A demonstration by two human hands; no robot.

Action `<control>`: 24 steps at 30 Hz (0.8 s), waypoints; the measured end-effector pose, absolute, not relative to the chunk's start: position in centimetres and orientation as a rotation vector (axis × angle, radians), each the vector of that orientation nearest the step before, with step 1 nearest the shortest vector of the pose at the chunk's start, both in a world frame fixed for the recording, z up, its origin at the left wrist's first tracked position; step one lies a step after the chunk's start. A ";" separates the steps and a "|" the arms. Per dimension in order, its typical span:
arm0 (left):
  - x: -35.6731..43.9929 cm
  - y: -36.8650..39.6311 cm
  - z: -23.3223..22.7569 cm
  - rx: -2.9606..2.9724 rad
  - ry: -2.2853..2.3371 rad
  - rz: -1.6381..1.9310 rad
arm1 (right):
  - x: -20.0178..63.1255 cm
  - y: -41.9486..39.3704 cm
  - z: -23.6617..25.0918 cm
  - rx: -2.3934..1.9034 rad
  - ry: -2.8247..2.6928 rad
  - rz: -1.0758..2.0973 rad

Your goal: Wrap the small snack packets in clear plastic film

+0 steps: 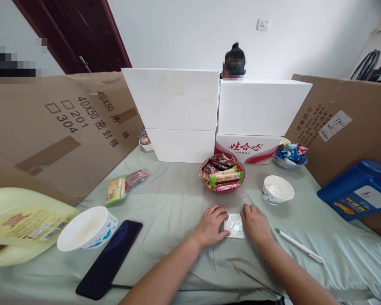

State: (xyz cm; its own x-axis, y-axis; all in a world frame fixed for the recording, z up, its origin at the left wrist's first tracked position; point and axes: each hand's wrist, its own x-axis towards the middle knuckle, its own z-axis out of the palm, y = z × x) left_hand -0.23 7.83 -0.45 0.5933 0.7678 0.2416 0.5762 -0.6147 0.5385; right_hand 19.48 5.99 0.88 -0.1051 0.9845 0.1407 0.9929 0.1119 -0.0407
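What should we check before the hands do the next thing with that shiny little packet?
1. Both hands on the packet: left hand and right hand touch the shiny packet from either side. Ok.
2. Packet lies flat on the green cloth. Ok.
3. Packet open or sealed: cannot tell.
4. Pen lies apart from the right hand, not under it. Ok.
5. Phone reaches the table's near edge, close to the left forearm; it might get knocked. Not ok.
6. Snack bowl and the white bowl stand beyond the hands, untouched. Ok.

Glossy foil packet (235,225), matt cloth cover (171,199)
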 end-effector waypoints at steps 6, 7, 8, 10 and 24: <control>-0.4 7.7 0.0 2.419 1.063 0.640 | 18.4 3.4 -0.2 -1.363 -2.415 -0.030; -0.5 7.6 0.0 2.414 1.069 0.643 | 18.1 2.7 -0.7 -1.326 -2.401 -0.015; -0.6 7.5 0.0 2.408 1.077 0.642 | 17.9 2.1 -1.1 -1.343 -2.387 0.003; -0.9 7.5 -0.2 2.401 1.091 0.632 | 18.2 1.0 -1.6 -1.420 -2.400 0.061; -1.0 7.5 -0.1 2.411 1.105 0.565 | 32.1 15.3 9.5 -2.465 -2.036 0.224</control>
State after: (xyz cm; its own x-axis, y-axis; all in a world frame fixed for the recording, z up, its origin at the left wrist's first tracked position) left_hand -0.95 7.48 -0.08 0.6004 0.7783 0.1839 0.6046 -0.5922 0.5326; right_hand 32.14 15.34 9.47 0.1840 0.9718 -0.1477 0.9807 -0.1917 -0.0397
